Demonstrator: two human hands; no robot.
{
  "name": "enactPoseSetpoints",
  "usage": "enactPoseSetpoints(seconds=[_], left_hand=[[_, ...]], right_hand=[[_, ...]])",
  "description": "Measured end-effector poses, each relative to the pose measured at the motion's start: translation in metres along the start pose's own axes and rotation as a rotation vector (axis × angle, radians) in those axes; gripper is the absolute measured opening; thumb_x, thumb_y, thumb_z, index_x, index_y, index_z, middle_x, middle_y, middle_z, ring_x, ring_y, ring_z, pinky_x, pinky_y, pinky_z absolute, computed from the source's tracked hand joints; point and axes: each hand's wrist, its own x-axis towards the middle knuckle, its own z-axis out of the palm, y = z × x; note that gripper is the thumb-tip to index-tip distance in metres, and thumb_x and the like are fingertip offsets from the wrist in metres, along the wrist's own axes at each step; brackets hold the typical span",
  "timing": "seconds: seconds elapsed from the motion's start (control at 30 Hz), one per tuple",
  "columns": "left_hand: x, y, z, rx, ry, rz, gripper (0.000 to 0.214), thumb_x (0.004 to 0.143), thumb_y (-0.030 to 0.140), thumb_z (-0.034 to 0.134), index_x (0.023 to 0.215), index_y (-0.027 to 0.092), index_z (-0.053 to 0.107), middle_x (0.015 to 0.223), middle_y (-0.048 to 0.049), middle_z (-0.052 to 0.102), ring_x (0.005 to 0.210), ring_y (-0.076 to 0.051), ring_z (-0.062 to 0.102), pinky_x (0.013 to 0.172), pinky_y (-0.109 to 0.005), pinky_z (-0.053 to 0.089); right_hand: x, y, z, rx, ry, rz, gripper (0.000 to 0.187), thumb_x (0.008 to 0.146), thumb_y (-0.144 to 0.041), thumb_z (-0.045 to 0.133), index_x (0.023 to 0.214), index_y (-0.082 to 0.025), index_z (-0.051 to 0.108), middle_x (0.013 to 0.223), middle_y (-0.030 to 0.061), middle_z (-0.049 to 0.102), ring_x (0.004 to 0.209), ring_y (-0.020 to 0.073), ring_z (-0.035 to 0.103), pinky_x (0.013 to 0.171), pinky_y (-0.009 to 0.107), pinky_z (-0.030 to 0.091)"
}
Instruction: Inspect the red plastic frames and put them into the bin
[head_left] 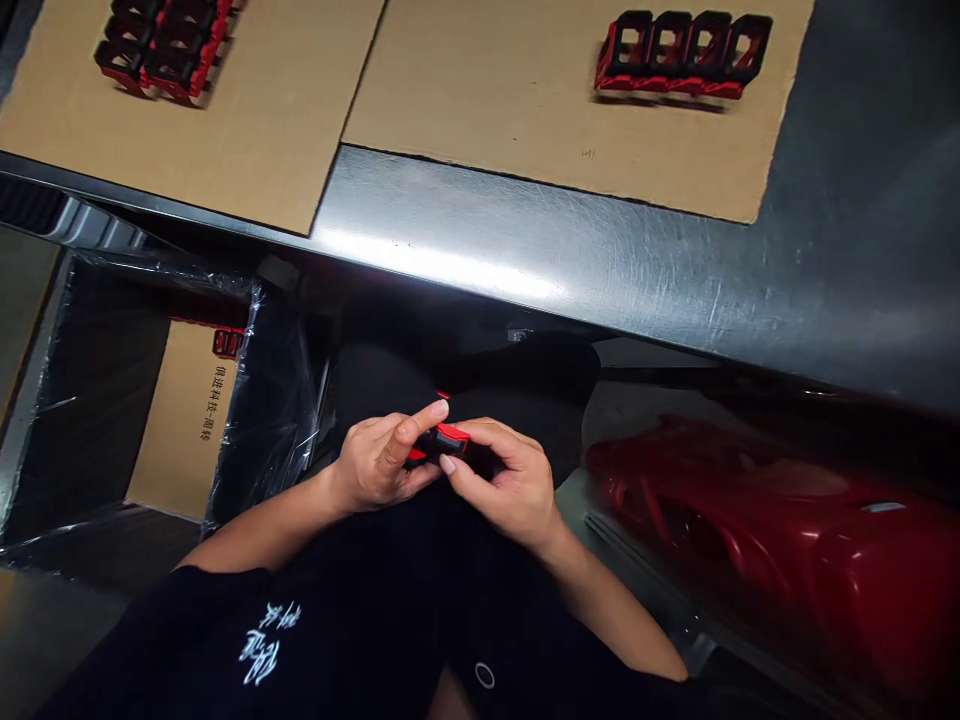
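Observation:
In front of my body, a small red-and-black plastic part is held between both hands. My left hand is curled round its left side, with the thumb and a finger raised along it. On the other side, my right hand pinches the part between thumb and fingers. My fingers hide much of its shape. Similar red-and-black frame-shaped parts stand on the table: a row at the right and a double row at the left.
Cardboard sheets cover part of the metal table ahead. A plastic-lined bin stands at my left, with a cardboard sheet and a red-and-black part inside. At my right lies a glossy red moulded object.

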Motion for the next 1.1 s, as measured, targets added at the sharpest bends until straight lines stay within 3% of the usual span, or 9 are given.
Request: enactPoseSetpoints(seconds=[0.17,0.33,0.43,0.57,0.67,0.8,0.87,0.97,1.1], left_hand=[[0.004,0.002,-0.003,-0.116,-0.029,0.014,0.106,0.086,0.028,0.077,0.163,0.02,0.004,0.119,-0.0158,0.076,0.075,-0.016,0.076,0.065,-0.026,0.063],[0.011,0.006,-0.001,-0.317,-0.003,-0.018,0.11,0.083,0.04,0.08,0.162,0.011,0.009,0.129,-0.0255,0.069,0.11,-0.026,0.075,0.08,-0.032,0.065],[0.011,0.008,-0.001,-0.412,-0.02,-0.115,0.112,0.08,0.046,0.082,0.163,0.015,0.012,0.134,-0.0256,0.066,0.103,-0.024,0.076,0.079,-0.03,0.065],[0.006,0.008,-0.004,-0.474,-0.056,-0.27,0.106,0.08,0.048,0.081,0.162,0.022,0.019,0.135,-0.0238,0.063,0.076,-0.015,0.073,0.07,-0.029,0.064],[0.003,0.009,-0.006,-0.404,-0.137,-0.326,0.098,0.081,0.045,0.08,0.16,0.022,0.026,0.133,-0.0215,0.063,0.076,-0.016,0.072,0.072,-0.033,0.065],[0.002,0.012,-0.006,-0.293,-0.276,-0.333,0.094,0.081,0.033,0.077,0.159,0.021,0.026,0.136,-0.0204,0.06,0.118,-0.03,0.068,0.088,-0.041,0.065],[0.002,0.013,-0.006,-0.242,-0.319,-0.32,0.093,0.079,0.027,0.075,0.158,0.02,0.027,0.137,-0.0204,0.06,0.123,-0.031,0.065,0.088,-0.042,0.065],[0.001,0.011,-0.006,-0.257,-0.278,-0.314,0.09,0.075,0.021,0.074,0.155,0.02,0.033,0.135,-0.0184,0.063,0.122,-0.031,0.066,0.089,-0.042,0.065],[-0.001,0.006,-0.007,-0.455,-0.121,-0.336,0.088,0.076,0.033,0.08,0.152,0.022,0.037,0.136,-0.0181,0.064,0.121,-0.029,0.068,0.098,-0.043,0.061]], right_hand=[[-0.002,0.016,-0.005,0.428,-0.12,0.291,0.019,0.082,-0.029,0.074,0.101,-0.025,0.076,0.09,0.0037,0.079,0.077,0.0204,0.074,0.07,0.033,0.061],[0.001,0.024,-0.002,0.739,-0.203,0.515,0.025,0.078,-0.041,0.076,0.091,-0.019,0.076,0.085,0.0051,0.078,0.078,0.0234,0.074,0.079,0.037,0.059],[0.002,0.024,0.0,0.876,-0.238,0.622,0.028,0.076,-0.042,0.078,0.088,-0.017,0.075,0.08,0.005,0.076,0.071,0.0201,0.071,0.07,0.032,0.058],[0.002,0.023,0.001,0.93,-0.199,0.759,0.038,0.071,-0.045,0.085,0.093,-0.017,0.072,0.072,0.0007,0.07,0.055,0.0131,0.062,0.051,0.024,0.052],[0.004,0.021,0.0,0.882,-0.158,0.745,0.042,0.068,-0.047,0.089,0.09,-0.018,0.067,0.063,-0.0042,0.064,0.044,0.0088,0.052,0.041,0.02,0.043],[0.007,0.012,0.001,0.651,-0.199,0.696,0.036,0.07,-0.041,0.089,0.08,-0.019,0.064,0.061,-0.0064,0.058,0.045,0.0075,0.049,0.044,0.02,0.041],[0.007,0.005,0.001,0.466,-0.21,0.636,0.03,0.073,-0.038,0.087,0.079,-0.019,0.066,0.062,-0.0055,0.057,0.05,0.008,0.05,0.047,0.021,0.041],[0.006,-0.004,-0.002,0.264,-0.207,0.528,0.025,0.076,-0.038,0.084,0.088,-0.019,0.073,0.063,-0.0044,0.059,0.052,0.0087,0.048,0.049,0.022,0.04],[0.006,-0.008,-0.012,0.236,-0.116,0.437,0.022,0.084,-0.036,0.074,0.098,-0.019,0.075,0.067,-0.0006,0.066,0.056,0.0122,0.057,0.054,0.025,0.048]])
